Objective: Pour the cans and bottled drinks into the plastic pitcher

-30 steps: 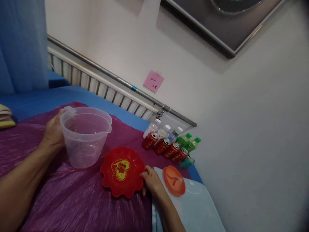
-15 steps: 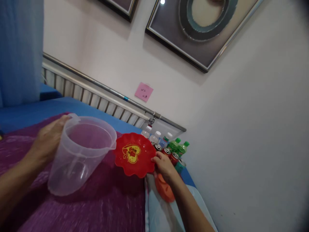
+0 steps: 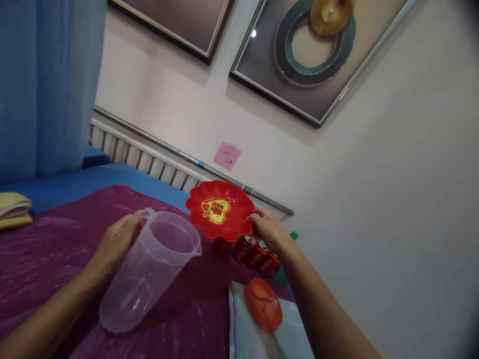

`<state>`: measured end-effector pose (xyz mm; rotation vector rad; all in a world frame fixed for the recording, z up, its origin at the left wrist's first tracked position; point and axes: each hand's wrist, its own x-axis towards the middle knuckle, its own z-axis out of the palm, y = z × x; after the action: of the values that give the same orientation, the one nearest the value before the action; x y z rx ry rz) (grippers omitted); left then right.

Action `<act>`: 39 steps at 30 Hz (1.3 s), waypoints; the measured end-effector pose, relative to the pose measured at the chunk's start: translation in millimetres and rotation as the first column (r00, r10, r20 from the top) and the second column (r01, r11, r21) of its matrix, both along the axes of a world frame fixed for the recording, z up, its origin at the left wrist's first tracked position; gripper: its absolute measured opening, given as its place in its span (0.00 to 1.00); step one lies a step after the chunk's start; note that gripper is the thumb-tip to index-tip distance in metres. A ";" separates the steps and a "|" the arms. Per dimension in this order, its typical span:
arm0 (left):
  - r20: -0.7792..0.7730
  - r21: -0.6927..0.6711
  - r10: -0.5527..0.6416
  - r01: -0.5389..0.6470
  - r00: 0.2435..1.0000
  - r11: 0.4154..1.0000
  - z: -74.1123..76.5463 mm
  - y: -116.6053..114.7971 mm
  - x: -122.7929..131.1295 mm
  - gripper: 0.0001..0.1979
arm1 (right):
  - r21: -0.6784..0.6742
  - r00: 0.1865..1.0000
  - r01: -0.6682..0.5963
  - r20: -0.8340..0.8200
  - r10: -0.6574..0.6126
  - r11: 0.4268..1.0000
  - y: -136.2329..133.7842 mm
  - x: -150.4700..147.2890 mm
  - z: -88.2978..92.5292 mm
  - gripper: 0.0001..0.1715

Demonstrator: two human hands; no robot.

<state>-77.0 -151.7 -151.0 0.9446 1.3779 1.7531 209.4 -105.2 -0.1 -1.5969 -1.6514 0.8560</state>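
Left grip [image 3: 119, 240] on 1 jug [image 3: 152, 276], right grip [image 3: 268, 228] on 1 dish [image 3: 220, 210]

The plate [image 3: 220, 210] is red with a yellow heart design; the jug [image 3: 149, 274] is clear. The sheet [image 3: 198, 309] is purple, the bowl [image 3: 264, 305] orange, the curtain [image 3: 48, 89] blue.

Pale wall [image 3: 392, 189] with framed pictures [image 3: 299, 75], pink note [image 3: 227, 155] and slatted radiator [image 3: 146, 162] beside a hanging blue curtain [image 3: 48, 89].

Jug [image 3: 149, 271] left of plate [image 3: 220, 209] | cans [image 3: 258, 254] behind plate (bowl [image 3: 262, 304] on cloth [image 3: 292, 329])
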 end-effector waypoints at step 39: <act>0.420 0.171 -0.173 0.109 0.891 0.979 -0.2 26.1 6.5 0.20 | 0.849 0.823 -0.526 0.521 -0.225 0.043 -46.8 -49.5 -19.5 0.32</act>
<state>-70.5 -125.5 -151.2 0.6516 0.8842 1.8287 159.9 -152.0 -19.5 -0.4916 -2.0173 -0.8570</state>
